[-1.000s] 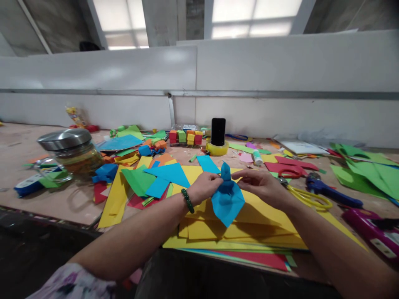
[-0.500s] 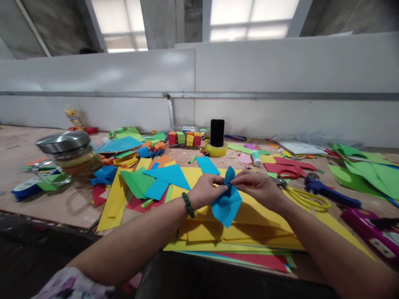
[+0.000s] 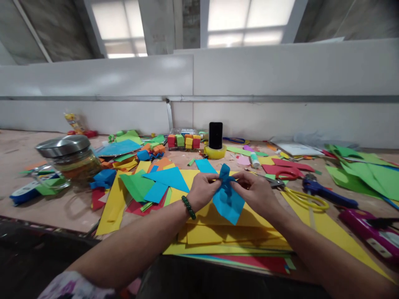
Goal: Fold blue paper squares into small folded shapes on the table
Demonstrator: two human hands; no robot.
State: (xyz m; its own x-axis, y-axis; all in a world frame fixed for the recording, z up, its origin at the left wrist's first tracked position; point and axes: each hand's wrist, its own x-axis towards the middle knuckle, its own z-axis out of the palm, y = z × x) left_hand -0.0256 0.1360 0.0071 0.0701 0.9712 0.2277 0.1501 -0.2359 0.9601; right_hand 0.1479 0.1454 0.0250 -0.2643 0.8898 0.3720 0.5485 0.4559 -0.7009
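Note:
A folded piece of blue paper [image 3: 229,205] is held up between my two hands, with a narrow twisted tip at the top and a wider flared part hanging below. My left hand [image 3: 204,189] pinches its left side near the narrow middle. On the other side, my right hand [image 3: 254,191] grips it between thumb and fingers. Beneath both hands lies a stack of yellow paper [image 3: 205,234]. Flat blue paper pieces [image 3: 170,178] and a green sheet [image 3: 137,187] are left of my left hand.
A lidded glass jar [image 3: 70,160] stands at the left. A phone [image 3: 215,135] rests upright on a yellow tape roll [image 3: 215,152]. Yellow-handled scissors [image 3: 307,199], blue-handled pliers [image 3: 330,193] and a magenta tool [image 3: 368,232] lie to the right. Paper cubes [image 3: 183,141] sit at the back.
My right hand's fingers have moved lower on the blue paper. Its lower part has swung slightly right, and the top tip has shifted left. The camera view has tilted up a little.

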